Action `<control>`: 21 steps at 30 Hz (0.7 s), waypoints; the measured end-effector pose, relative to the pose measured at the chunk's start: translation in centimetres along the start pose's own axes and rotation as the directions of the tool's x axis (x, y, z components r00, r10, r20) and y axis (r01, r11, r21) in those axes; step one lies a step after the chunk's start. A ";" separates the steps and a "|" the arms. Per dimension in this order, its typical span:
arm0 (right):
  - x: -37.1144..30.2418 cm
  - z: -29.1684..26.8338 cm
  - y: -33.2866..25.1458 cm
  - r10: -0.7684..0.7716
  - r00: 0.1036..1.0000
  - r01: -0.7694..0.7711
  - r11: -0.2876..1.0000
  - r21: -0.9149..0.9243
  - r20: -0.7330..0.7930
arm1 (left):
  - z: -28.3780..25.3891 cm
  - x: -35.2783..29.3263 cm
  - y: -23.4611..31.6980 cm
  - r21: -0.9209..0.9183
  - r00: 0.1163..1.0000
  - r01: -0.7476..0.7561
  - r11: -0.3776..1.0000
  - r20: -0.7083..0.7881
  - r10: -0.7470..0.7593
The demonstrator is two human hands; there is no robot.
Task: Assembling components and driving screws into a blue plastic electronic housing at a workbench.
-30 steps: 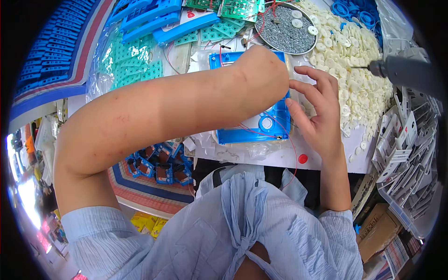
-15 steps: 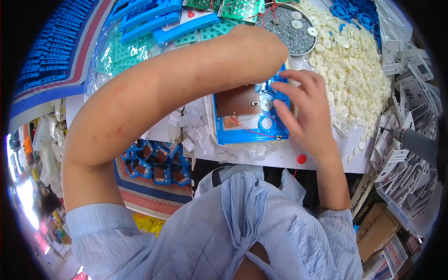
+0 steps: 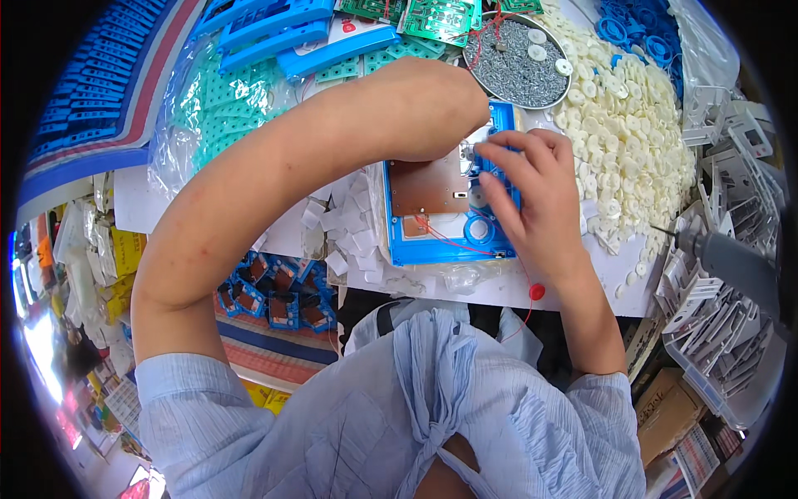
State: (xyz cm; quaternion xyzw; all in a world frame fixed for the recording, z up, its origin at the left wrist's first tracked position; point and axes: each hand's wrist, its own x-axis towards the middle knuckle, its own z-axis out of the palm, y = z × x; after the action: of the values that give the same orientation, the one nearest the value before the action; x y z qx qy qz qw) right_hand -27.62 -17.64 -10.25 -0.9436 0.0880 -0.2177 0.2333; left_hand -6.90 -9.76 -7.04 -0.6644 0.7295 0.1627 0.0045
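A blue plastic casing (image 3: 407, 251) lies on the white worktop in front of me. A brown circuit board (image 3: 428, 190) sits in it, with thin red wires running to a small switch at the near edge. My left hand (image 3: 453, 104) reaches across the casing's far part, back upward; its fingers are hidden beneath it. Over the casing's right side is my right hand (image 3: 536, 187), thumb and fingers curved and apart, fingertips by a white disc (image 3: 478, 197) next to the board. A red round piece (image 3: 537, 292) hangs on a red wire below that hand.
A round tray of small screws (image 3: 519, 71) stands beyond the casing, beside a heap of cream discs (image 3: 632, 141). An electric screwdriver (image 3: 731, 266) juts in at right, near metal brackets (image 3: 731, 358). Teal plates (image 3: 237, 125) in plastic lie left; blue assembled units (image 3: 283, 308) lie lower left.
My left forearm and hand have shifted slightly down and left. My right hand's fingertips have moved a little left over the casing. The whole view has shifted slightly.
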 end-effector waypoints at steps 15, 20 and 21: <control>2.6 1.1 0.1 0.242 0.969 -0.247 0.961 0.125 0.060 | 0.6 -1.0 -0.5 -0.015 0.995 -0.030 0.999 -0.098 0.028; 3.0 0.8 -0.2 0.278 0.954 -0.290 0.950 0.115 0.113 | 0.8 -1.2 -0.2 -0.010 0.990 -0.046 0.999 -0.137 0.044; 3.0 0.8 -0.2 0.279 0.953 -0.292 0.950 0.109 0.117 | 0.8 -1.1 -0.2 -0.006 0.992 -0.032 0.999 -0.119 0.031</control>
State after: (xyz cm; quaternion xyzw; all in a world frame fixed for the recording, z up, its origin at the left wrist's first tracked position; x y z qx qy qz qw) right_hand -24.54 -17.99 -9.67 -0.9142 0.1979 -0.1393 0.3252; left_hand -6.79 -8.51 -7.59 -0.6612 0.7382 0.1257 -0.0441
